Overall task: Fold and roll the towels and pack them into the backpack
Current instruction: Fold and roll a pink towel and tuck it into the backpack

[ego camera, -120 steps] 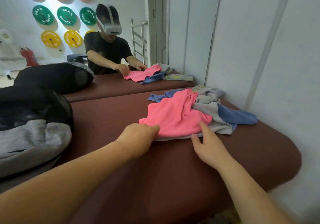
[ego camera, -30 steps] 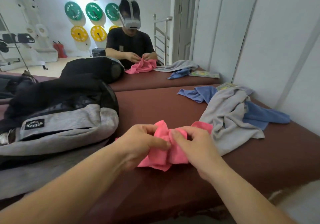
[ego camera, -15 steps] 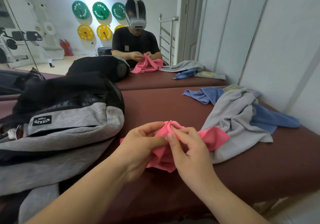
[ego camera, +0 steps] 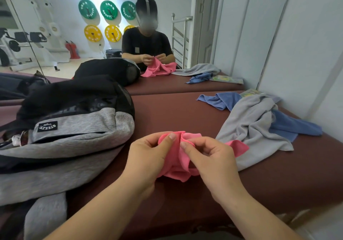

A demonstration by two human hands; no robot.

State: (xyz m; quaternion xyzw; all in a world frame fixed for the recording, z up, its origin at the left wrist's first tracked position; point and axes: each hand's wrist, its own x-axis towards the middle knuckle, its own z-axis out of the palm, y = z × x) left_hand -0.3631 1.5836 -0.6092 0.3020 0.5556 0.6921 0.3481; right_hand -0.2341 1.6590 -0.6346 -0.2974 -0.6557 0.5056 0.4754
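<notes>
Left hand (ego camera: 148, 156), right hand (ego camera: 213, 158) pinch pink towel (ego camera: 176, 167).

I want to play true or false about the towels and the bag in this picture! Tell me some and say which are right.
1. The left hand and the right hand both pinch the pink towel. True.
2. The pink towel is inside the backpack. False: it is in the hands, over the table, beside the backpack.
3. The grey towel lies partly on top of the blue towel. True.
4. The grey towel is rolled up neatly. False: it lies loose and crumpled.
5. The backpack sits on the person's right. False: it is on their left.
</notes>
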